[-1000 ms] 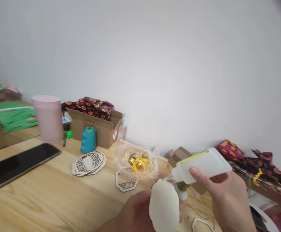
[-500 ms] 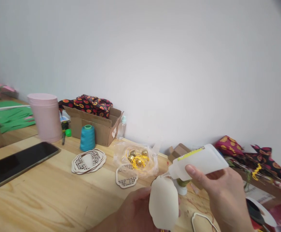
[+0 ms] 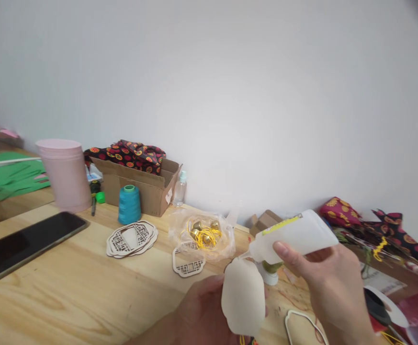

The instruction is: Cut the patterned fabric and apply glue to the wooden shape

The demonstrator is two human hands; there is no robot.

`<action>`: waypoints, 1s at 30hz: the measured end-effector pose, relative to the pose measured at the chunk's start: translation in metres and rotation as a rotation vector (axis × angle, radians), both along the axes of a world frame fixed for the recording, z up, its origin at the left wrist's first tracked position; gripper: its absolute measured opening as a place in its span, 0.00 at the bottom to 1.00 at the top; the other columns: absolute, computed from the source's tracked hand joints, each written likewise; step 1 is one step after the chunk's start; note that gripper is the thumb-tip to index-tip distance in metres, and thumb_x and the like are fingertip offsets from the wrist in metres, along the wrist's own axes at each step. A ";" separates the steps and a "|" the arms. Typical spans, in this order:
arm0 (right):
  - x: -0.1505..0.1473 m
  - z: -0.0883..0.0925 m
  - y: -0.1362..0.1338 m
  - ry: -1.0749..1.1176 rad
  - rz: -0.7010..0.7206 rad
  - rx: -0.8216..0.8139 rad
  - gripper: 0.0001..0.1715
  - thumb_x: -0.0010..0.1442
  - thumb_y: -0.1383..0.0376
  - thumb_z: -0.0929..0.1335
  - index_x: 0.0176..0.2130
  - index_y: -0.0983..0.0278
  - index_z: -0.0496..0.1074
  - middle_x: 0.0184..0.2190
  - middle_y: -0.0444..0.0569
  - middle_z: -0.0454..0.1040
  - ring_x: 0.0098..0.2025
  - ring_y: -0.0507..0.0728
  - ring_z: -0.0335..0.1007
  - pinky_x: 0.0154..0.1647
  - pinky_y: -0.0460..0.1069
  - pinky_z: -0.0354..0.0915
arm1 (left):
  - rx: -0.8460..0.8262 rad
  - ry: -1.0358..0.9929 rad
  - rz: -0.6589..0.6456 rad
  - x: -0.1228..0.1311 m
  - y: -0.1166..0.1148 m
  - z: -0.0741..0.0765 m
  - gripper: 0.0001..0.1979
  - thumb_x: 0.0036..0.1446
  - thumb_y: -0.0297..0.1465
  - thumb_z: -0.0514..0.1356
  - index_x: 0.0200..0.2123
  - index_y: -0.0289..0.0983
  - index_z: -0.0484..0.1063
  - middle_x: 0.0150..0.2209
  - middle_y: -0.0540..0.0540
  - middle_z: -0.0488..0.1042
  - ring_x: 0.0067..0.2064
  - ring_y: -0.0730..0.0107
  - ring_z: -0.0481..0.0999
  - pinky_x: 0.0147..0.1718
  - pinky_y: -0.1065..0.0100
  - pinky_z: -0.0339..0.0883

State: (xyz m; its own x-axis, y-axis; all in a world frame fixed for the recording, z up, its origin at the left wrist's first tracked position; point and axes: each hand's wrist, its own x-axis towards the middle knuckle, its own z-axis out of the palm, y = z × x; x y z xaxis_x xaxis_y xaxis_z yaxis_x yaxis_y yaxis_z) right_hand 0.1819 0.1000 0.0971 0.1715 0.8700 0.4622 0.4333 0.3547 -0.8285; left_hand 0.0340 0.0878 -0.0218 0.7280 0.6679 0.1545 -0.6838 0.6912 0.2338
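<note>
Low in the middle of the head view, my left hand is closed around a pale, scallop-edged wooden piece, its plain face towards me. Patterned cloth and yellow cord peek out beneath it. My right hand grips a white squeeze bottle with a yellow label strip, tilted so its thin nozzle meets the top edge of the piece. Whether any liquid is coming out is too small to tell. Behind the bottle stands a small white-and-olive object, partly covered. A thin wooden outline frame lies below my right wrist.
Left of my hands lie a lattice-cut frame, a stack of similar frames, a bag of golden bells, a teal thread cone and a phone. Behind are a cardboard box and pink canister. Right: cloth-filled box.
The view has shifted very slightly. Both hands keep their hold, and the nozzle has slid a little to the left along the piece's top edge.
</note>
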 end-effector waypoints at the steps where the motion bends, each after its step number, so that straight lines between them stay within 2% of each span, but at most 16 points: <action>1: 0.000 0.000 0.000 0.005 0.000 -0.004 0.15 0.37 0.56 0.73 0.22 0.64 0.72 0.21 0.49 0.75 0.25 0.59 0.72 0.23 0.49 0.69 | -0.005 0.003 0.003 0.000 0.000 0.000 0.25 0.52 0.35 0.47 0.50 0.25 0.60 0.46 0.33 0.69 0.45 0.54 0.68 0.35 0.65 0.60; 9: -0.001 -0.001 0.001 0.009 0.003 -0.008 0.15 0.36 0.56 0.74 0.22 0.63 0.72 0.21 0.48 0.75 0.25 0.59 0.72 0.23 0.49 0.69 | 0.015 0.044 0.031 0.001 0.000 0.002 0.26 0.52 0.35 0.47 0.51 0.24 0.59 0.47 0.32 0.67 0.46 0.53 0.67 0.31 0.67 0.60; 15: -0.004 -0.001 0.001 0.056 0.035 0.001 0.17 0.37 0.58 0.74 0.28 0.64 0.73 0.26 0.48 0.77 0.28 0.59 0.72 0.27 0.49 0.69 | 0.008 0.047 0.022 0.001 0.001 0.001 0.25 0.53 0.35 0.45 0.51 0.25 0.60 0.47 0.34 0.67 0.47 0.53 0.67 0.32 0.67 0.60; 22: -0.010 -0.001 -0.006 0.044 -0.031 0.042 0.15 0.36 0.58 0.74 0.24 0.63 0.71 0.23 0.46 0.75 0.26 0.59 0.71 0.27 0.51 0.68 | -0.007 0.043 0.032 0.000 0.000 0.000 0.26 0.54 0.35 0.46 0.51 0.23 0.60 0.47 0.32 0.68 0.47 0.52 0.66 0.33 0.66 0.60; 30: -0.010 0.000 -0.005 0.004 -0.025 0.073 0.15 0.37 0.58 0.74 0.24 0.64 0.71 0.22 0.47 0.75 0.27 0.60 0.71 0.30 0.52 0.68 | -0.022 0.059 0.025 -0.001 0.001 -0.001 0.26 0.53 0.36 0.47 0.52 0.24 0.59 0.48 0.32 0.67 0.47 0.52 0.66 0.34 0.65 0.60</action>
State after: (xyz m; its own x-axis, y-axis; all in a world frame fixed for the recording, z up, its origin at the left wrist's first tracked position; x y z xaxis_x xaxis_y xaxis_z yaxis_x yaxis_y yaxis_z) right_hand 0.1718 0.0950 0.0966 0.1950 0.8291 0.5239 0.4400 0.4035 -0.8022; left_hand 0.0329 0.0889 -0.0231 0.7188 0.6885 0.0967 -0.6860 0.6798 0.2595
